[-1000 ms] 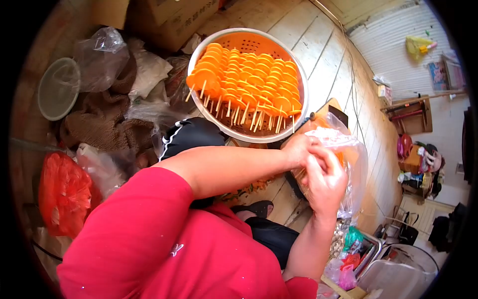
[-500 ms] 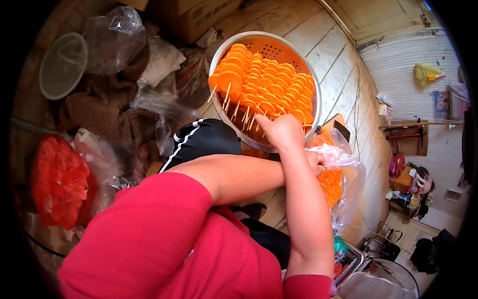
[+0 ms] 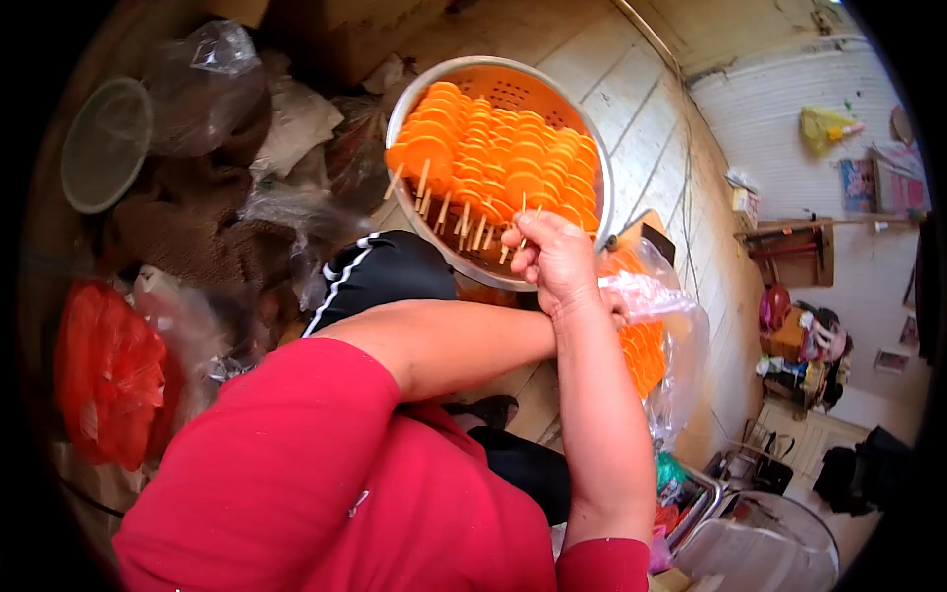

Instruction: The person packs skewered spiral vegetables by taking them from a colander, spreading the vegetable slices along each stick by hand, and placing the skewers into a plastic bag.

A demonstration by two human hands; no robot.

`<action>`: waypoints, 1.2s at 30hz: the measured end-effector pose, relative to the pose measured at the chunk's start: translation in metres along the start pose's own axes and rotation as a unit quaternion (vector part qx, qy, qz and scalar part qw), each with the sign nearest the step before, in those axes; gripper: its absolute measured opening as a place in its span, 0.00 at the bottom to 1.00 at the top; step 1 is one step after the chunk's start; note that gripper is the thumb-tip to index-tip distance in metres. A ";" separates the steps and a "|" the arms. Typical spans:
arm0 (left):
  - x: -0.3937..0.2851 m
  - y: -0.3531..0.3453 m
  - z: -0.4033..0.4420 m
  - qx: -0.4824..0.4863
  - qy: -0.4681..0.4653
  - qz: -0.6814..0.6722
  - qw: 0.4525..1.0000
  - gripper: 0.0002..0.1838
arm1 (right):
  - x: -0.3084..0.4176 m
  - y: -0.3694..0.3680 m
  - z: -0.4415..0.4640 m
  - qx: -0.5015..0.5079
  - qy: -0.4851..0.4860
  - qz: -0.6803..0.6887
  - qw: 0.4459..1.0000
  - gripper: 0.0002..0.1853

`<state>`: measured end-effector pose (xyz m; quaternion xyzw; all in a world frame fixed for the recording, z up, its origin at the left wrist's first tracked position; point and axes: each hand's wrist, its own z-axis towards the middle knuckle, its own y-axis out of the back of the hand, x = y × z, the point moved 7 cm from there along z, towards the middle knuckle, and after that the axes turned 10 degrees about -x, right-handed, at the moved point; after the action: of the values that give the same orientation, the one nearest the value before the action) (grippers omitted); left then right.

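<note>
The right hand [image 3: 554, 259] is closed, thumb and fingers pinching the bare stick of one orange skewer [image 3: 525, 180]. This skewer is at the near side of the round basket [image 3: 538, 85], its slices over the other skewers [image 3: 426, 133], whose sticks point toward the person. The left hand [image 3: 619, 306] is curled on the bunched plastic of a clear bag [image 3: 681, 380]; the right wrist covers much of it, so from where I stand I cannot tell each finger's position. The right forearm crosses over the left wrist. Orange slices [image 3: 643, 357] show inside the bag. A black-clad knee [image 3: 390, 278] is beside the basket.
</note>
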<state>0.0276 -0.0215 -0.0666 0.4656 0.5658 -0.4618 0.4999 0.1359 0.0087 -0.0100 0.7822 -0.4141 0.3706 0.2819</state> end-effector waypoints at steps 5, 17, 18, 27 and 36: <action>-0.017 0.023 -0.010 -0.139 -0.072 0.330 0.931 0.12 | 0.012 0.024 -0.045 0.030 0.050 0.218 0.974 0.08; -0.027 0.024 -0.004 -0.040 0.137 -0.128 0.981 0.06 | -0.163 0.169 -0.200 -0.248 0.059 0.357 0.899 0.09; -0.027 0.023 -0.004 -0.031 0.136 -0.119 0.983 0.05 | -0.178 0.180 -0.200 -0.270 0.043 0.371 0.887 0.08; -0.027 0.020 -0.002 -0.010 0.139 -0.125 0.982 0.05 | -0.215 0.255 -0.144 -0.312 0.058 0.419 0.851 0.09; -0.033 0.022 -0.003 -0.028 0.139 -0.139 0.980 0.05 | -0.223 0.283 -0.112 -0.277 0.006 0.314 0.908 0.08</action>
<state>0.0511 -0.0173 -0.0347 0.4280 0.7016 -0.4415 0.3602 -0.2304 0.0489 -0.0900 0.4999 -0.7225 0.3154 0.3588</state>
